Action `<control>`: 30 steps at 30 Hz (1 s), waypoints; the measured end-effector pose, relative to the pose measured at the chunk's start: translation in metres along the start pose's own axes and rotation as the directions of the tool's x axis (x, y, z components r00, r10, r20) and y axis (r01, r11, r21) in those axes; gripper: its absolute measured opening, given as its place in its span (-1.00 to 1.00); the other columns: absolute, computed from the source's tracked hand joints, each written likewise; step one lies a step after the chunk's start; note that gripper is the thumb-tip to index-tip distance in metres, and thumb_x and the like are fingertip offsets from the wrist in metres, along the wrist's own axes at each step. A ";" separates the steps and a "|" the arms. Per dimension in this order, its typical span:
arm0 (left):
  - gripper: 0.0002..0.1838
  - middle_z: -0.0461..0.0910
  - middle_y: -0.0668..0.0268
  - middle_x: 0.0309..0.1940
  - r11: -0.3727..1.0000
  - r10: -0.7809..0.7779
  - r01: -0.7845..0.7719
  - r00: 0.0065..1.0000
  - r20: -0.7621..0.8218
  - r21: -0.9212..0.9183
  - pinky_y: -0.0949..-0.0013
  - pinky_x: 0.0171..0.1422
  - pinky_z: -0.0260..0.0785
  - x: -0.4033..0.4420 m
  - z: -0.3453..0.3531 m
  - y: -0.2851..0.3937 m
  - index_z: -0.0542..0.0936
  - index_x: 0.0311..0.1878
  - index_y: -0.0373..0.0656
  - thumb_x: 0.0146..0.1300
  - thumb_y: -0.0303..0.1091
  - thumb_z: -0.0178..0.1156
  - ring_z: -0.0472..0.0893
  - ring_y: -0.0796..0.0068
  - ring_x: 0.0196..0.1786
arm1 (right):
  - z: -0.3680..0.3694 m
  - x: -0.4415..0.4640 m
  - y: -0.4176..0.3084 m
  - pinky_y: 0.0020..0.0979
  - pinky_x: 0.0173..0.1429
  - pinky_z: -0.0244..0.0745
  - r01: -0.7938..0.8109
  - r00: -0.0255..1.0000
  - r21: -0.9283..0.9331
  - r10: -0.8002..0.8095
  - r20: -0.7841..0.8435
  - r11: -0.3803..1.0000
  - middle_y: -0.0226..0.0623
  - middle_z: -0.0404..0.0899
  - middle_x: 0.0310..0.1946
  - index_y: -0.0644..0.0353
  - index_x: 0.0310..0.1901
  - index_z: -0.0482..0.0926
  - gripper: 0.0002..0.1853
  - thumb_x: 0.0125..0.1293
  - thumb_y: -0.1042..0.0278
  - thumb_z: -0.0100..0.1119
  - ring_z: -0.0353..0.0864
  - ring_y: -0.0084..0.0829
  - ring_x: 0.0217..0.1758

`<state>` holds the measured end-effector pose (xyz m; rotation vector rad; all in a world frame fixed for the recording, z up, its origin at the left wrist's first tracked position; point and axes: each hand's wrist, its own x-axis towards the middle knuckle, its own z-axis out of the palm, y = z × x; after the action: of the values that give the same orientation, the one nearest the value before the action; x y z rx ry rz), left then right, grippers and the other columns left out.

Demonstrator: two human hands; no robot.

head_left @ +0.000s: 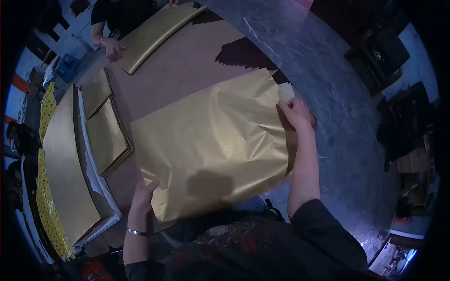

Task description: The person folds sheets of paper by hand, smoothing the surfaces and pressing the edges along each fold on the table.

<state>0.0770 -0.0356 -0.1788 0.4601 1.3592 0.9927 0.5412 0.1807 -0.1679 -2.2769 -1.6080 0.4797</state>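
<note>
A large sheet of gold paper (211, 136) spans the space in front of me, creased near its right end and raised toward my body. My left hand (146, 192) is closed on its lower left edge, the thumb lying on top. At the right end, my right hand (297, 114) has its fingers pinched at the sheet's edge, beside a small whitish piece (286, 92). The fingertips under the sheet are hidden. My shadow falls across the gold surface.
Folded gold paper (107, 129) lies left, beside a stack of gold sheets (68, 164) on white wrapping. Yellow patterned material (54, 220) runs along the far left. Across the brown table (173, 70), another person's hand (113, 48) rests by a gold sheet (157, 37). Grey floor (340, 126) lies right.
</note>
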 end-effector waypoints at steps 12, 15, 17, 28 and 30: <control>-0.61 0.66 0.09 -0.05 0.996 -0.010 0.011 1.000 -0.007 0.085 0.30 0.01 0.58 -0.004 0.000 0.002 0.53 0.12 -0.43 0.22 -0.51 0.17 0.70 0.32 -0.09 | -0.023 -0.038 0.049 -0.08 0.01 0.48 0.121 0.992 -0.005 -0.121 -0.024 0.993 -0.08 0.68 -0.21 0.20 -0.22 0.65 -0.67 0.24 0.08 0.13 0.64 0.00 -0.09; -0.66 0.68 0.14 -0.12 0.981 0.013 0.009 0.994 -0.112 0.194 0.35 -0.08 0.59 -0.003 0.010 0.004 0.58 0.06 -0.41 0.23 -0.46 0.22 0.71 0.36 -0.17 | -0.017 -0.039 0.068 -0.07 0.01 0.49 0.159 0.987 -0.186 -0.160 0.007 0.970 -0.13 0.67 -0.19 0.14 -0.17 0.63 -0.72 0.27 0.12 0.13 0.62 -0.01 -0.05; -0.67 0.66 0.21 -0.17 0.939 -0.085 0.137 0.981 -0.172 0.316 0.43 -0.17 0.53 -0.003 0.009 0.006 0.56 0.02 -0.38 0.29 -0.35 0.25 0.66 0.52 -0.21 | -0.015 -0.046 0.064 -0.07 0.01 0.49 0.123 0.992 -0.172 -0.127 -0.012 0.977 -0.11 0.67 -0.15 0.13 -0.15 0.63 -0.73 0.28 0.13 0.16 0.62 -0.02 -0.04; -0.38 0.66 0.01 -0.21 0.515 0.427 -0.188 0.902 -0.060 0.836 0.19 -0.05 0.53 -0.004 0.020 -0.012 0.44 0.12 -0.27 0.00 -0.30 0.48 0.68 0.13 -0.17 | -0.021 -0.061 0.105 -0.02 -0.01 0.40 0.223 0.973 -0.184 -0.230 -0.017 0.957 0.01 0.54 -0.27 0.28 -0.28 0.52 -0.72 0.34 0.18 0.15 0.52 0.08 -0.10; -0.35 0.67 0.00 -0.20 0.511 0.324 -0.133 0.945 -0.047 0.849 0.18 -0.06 0.54 -0.010 0.025 0.001 0.42 0.14 -0.25 -0.02 -0.32 0.49 0.70 0.11 -0.15 | -0.019 -0.061 0.109 -0.03 -0.01 0.40 0.199 0.979 -0.209 -0.202 0.007 0.958 0.03 0.55 -0.27 0.30 -0.28 0.52 -0.72 0.35 0.18 0.14 0.52 0.07 -0.10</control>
<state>0.1014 -0.0363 -0.1668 1.3417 1.9776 0.5134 0.6225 0.0865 -0.1925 -2.2199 -1.9375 0.2530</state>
